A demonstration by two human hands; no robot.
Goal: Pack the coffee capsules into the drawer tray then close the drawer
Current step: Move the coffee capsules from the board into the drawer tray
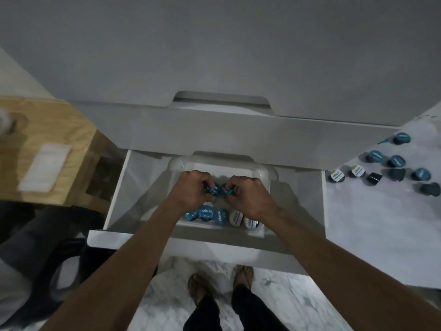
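Wooden stool (47, 149) beside marble floor (298, 306)

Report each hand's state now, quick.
Left hand: closed on blue coffee capsules, over the drawer tray.
Right hand: closed on a blue capsule, over the same tray.

Dim, soft-focus; left edge motion-blurred, wide-angle bending at edges

Dim light; white cabinet front (214, 56) fills the top, marble-patterned floor (171, 295) below, wooden furniture (47, 139) at left (blurred)
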